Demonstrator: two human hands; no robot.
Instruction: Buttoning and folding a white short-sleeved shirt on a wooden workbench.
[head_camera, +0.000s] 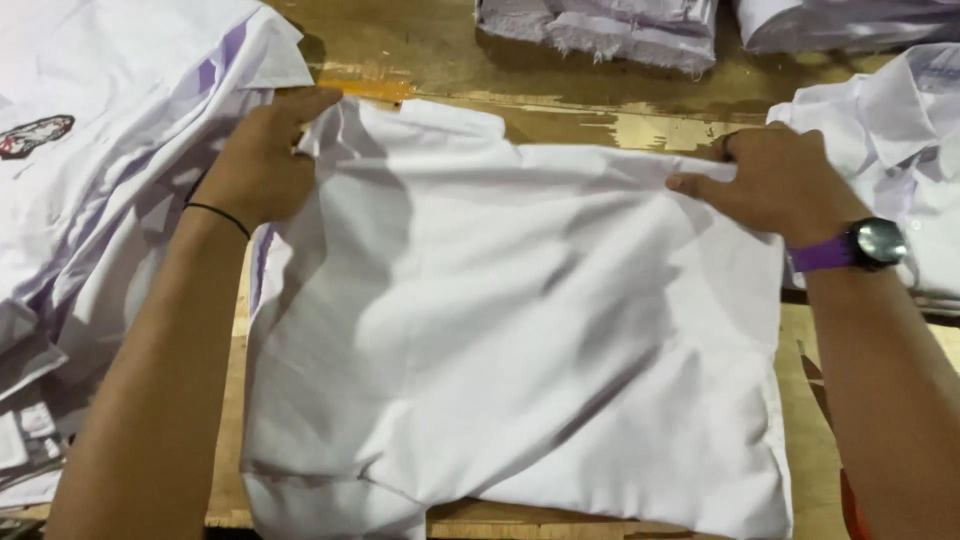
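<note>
Worn wooden bench (560, 115), scuffed, pale patches showing. Far left: white garment with purple stripes (120, 130) spread out, small patch near its edge. Left hand (262, 160), thin black band on wrist, grip closed on top-left corner of the folded white shirt (510, 330). Shirt lies flat mid-bench, folded. Right hand (775, 180), purple-strapped watch (868, 245) on wrist, fingers pinching the shirt's top-right edge. Far right: stack of white shirts (900, 130). More folded white fabric (610, 25) along top edge.
</note>
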